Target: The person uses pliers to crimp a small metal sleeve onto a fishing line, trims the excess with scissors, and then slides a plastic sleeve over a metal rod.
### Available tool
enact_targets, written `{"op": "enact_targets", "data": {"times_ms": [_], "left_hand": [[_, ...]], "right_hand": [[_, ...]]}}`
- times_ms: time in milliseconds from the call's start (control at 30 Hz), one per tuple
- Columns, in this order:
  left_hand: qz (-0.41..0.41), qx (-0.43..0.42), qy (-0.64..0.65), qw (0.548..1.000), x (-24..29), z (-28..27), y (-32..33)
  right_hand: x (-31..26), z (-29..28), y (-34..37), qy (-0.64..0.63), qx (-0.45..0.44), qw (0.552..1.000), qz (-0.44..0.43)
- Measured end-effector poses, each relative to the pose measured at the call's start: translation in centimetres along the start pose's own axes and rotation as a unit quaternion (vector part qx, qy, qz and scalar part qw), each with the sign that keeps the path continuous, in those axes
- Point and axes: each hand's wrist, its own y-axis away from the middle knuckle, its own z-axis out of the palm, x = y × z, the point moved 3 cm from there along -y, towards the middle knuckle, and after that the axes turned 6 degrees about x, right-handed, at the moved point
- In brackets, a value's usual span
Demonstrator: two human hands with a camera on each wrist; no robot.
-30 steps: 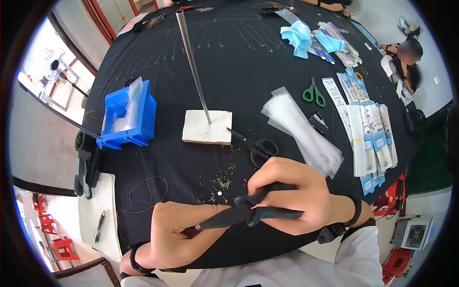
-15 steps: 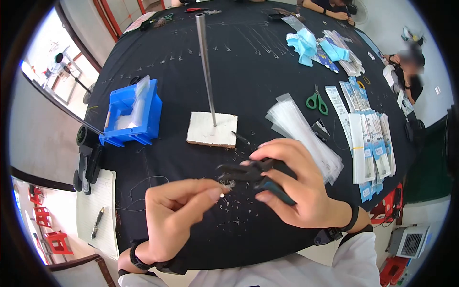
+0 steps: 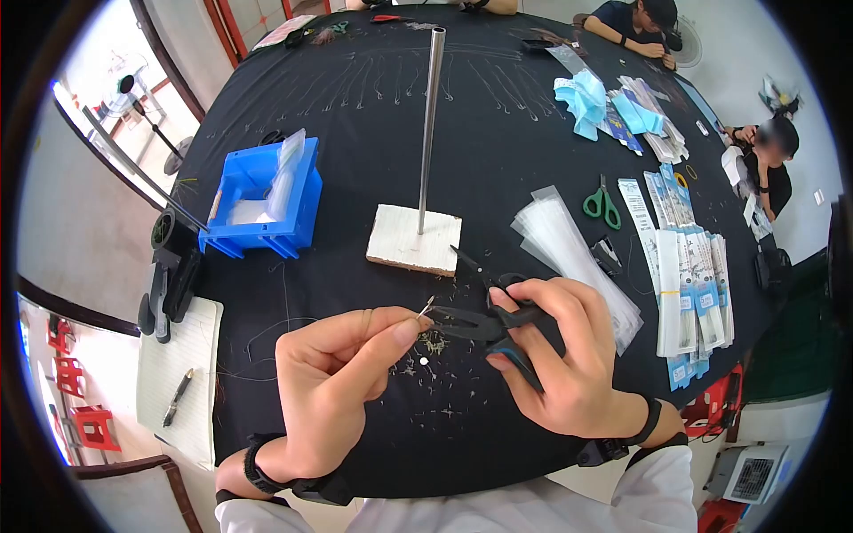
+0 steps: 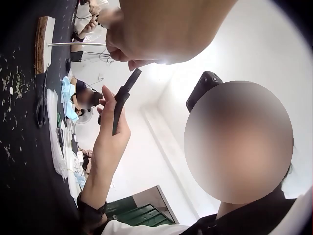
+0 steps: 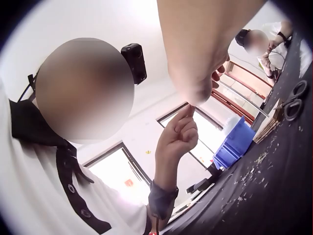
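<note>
In the head view my left hand (image 3: 333, 382) pinches a small, thin, pale piece (image 3: 427, 308) between thumb and forefinger; it is too small to name. My right hand (image 3: 569, 364) grips black pliers (image 3: 466, 325) with blue on the handles, fingers wrapped about them. Their jaws point left and stand slightly apart, with the tips right at the pinched piece. Tiny clippings (image 3: 434, 342) and a small white disc (image 3: 424, 361) lie on the black cloth below. The left wrist view shows the pliers (image 4: 126, 95) from the side.
A metal rod (image 3: 429, 133) rises from a white block (image 3: 391, 233) ahead. Black scissors (image 3: 480, 268) lie partly behind my right hand. A blue bin (image 3: 306, 200) and notebook (image 3: 155, 400) are left; plastic sleeves (image 3: 577, 258), green scissors (image 3: 602, 209) and packets (image 3: 693, 284) right.
The pliers first crossed over my left hand, then drew back to the right. Now their tips meet the piece at my left fingertips. My left fingers have changed to a visible pinch.
</note>
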Motion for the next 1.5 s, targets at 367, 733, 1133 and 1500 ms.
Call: {"op": "enact_targets", "data": {"times_ms": [367,733,1133,1500], "left_hand": [[0.029,-0.03,-0.045,0.998,-0.1,0.0,0.3],[0.037,-0.047,-0.082,0.995,-0.1,0.8,0.4],[0.065,-0.081,-0.139,0.985,-1.4,0.3,-0.1],[0.075,-0.073,-0.144,0.984,-1.8,0.1,-0.2]], "right_hand": [[0.1,-0.1,0.3,-0.003,0.026,0.999,-0.04],[1.9,-0.3,0.6,-0.067,0.025,0.996,-0.056],[2.8,0.4,1.0,-0.115,0.02,0.992,-0.038],[3.0,0.8,1.6,-0.122,0.035,0.992,-0.025]]}}
